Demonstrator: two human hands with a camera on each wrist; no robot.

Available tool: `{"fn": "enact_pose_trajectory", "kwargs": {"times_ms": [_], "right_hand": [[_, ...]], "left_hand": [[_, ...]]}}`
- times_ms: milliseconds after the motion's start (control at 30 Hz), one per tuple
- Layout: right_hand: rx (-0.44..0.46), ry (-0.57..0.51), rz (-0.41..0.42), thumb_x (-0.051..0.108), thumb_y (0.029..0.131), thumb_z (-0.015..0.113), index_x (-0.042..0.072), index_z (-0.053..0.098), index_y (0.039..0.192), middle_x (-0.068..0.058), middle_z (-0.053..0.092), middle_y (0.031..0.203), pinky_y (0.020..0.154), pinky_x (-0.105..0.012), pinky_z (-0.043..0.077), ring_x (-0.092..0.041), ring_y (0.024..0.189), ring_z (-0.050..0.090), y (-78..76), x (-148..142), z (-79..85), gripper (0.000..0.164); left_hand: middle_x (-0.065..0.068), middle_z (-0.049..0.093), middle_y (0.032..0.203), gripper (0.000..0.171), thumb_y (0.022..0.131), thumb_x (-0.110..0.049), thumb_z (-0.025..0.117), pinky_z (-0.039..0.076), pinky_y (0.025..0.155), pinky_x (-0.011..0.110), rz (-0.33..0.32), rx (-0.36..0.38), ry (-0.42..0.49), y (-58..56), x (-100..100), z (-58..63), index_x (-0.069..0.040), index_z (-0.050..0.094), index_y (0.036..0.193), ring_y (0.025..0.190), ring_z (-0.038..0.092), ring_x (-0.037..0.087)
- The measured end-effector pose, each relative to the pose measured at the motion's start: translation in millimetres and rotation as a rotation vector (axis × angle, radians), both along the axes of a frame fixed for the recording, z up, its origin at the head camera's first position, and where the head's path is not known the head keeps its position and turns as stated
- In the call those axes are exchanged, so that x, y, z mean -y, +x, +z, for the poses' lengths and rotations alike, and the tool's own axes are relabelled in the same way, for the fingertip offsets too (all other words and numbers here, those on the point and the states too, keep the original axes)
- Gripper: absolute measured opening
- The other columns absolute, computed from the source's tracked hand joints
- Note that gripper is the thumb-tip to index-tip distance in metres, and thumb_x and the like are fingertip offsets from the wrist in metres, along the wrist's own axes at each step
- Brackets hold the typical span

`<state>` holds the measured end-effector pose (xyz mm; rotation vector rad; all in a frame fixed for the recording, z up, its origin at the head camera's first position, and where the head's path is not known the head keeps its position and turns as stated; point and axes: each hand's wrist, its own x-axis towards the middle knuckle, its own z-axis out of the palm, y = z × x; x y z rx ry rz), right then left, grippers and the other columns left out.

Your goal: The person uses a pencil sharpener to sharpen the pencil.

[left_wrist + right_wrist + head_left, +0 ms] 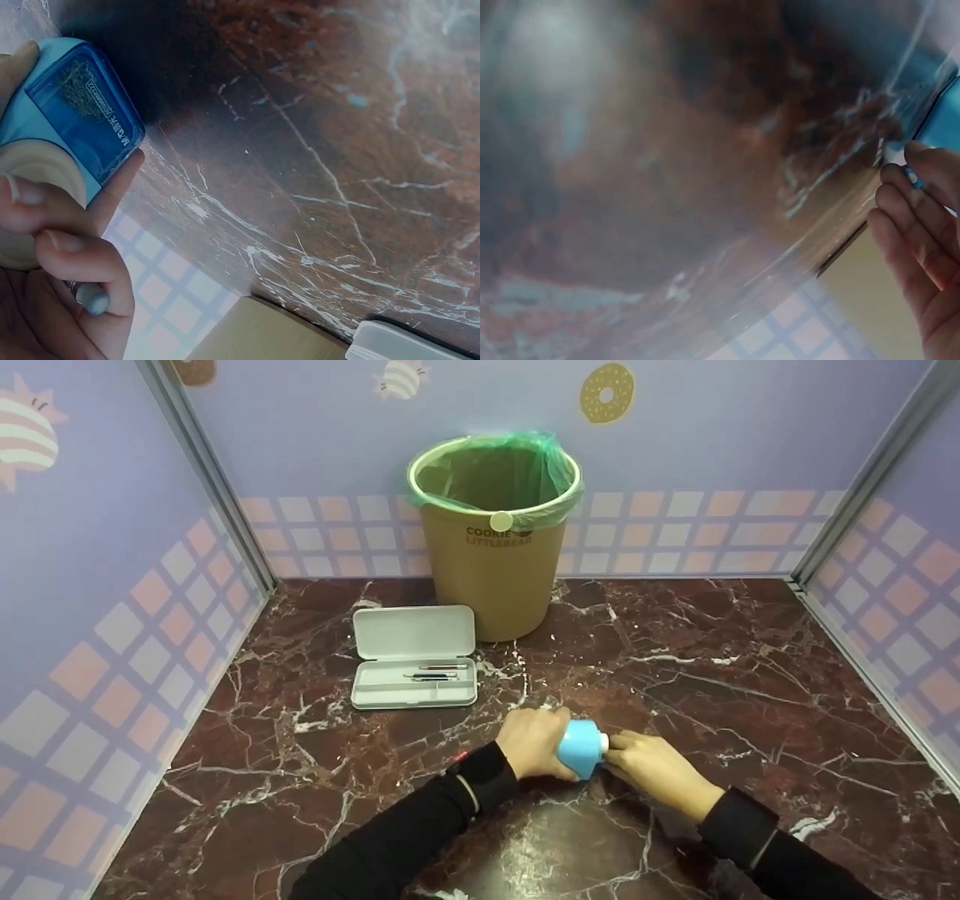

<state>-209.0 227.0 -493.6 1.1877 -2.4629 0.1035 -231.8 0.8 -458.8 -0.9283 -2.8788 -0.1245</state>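
My left hand (534,742) grips a blue pencil sharpener (580,748) above the table. The sharpener's see-through blue bin (90,112), with shavings inside, and its cream round part (67,172) show in the left wrist view. There, a pencil end (91,298) with a metal band and grey eraser sticks out between curled fingers. My right hand (656,769) is at the sharpener's white end. In the right wrist view its thumb and fingertips pinch a small blue-and-white piece (912,178), apparently a pencil's end; the remainder is hidden.
An open white pencil case (414,634) holds several pencils (435,673), left of my hands. Behind it stands a tan waste bin (487,577) with a green liner (555,465). Patterned walls (712,442) enclose the dark marbled table (750,675) at back and sides.
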Motion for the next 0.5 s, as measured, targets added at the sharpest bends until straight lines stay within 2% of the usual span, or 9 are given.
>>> {"fn": "enact_pose_trajectory", "kwargs": {"times_ms": [267,400,500], "right_hand": [[-0.016,-0.043,0.086,0.012,0.076,0.086,0.012,0.074,0.088,0.004,0.065,0.083,0.062,-0.024,0.053,-0.009,0.072,0.059,19.5,-5.4,7.2,0.017],[-0.037,-0.071,0.102,0.014,0.075,0.087,0.013,0.074,0.089,0.005,0.06,0.079,0.058,-0.021,0.048,-0.006,0.068,0.053,27.7,-6.5,18.3,0.019],[-0.048,-0.096,0.116,0.013,0.073,0.087,0.011,0.076,0.091,0.004,0.063,0.081,0.06,-0.02,0.051,-0.007,0.069,0.056,31.3,-7.5,29.7,0.021]], "left_hand": [[-0.003,0.075,0.089,0.07,0.059,-0.063,0.091,0.051,0.058,0.031,0.029,0.03,-0.014,1.0,-3.2,2.0,-0.017,0.064,0.104,0.076,0.072,0.018],[-0.003,0.075,0.088,0.07,0.059,-0.062,0.092,0.05,0.057,0.03,0.035,0.049,-0.022,-0.2,-3.9,3.3,-0.016,0.064,0.104,0.074,0.071,0.018],[-0.004,0.075,0.089,0.07,0.058,-0.061,0.092,0.049,0.056,0.03,0.036,0.048,-0.037,-0.1,-3.6,4.4,-0.017,0.064,0.104,0.074,0.071,0.017]]}}
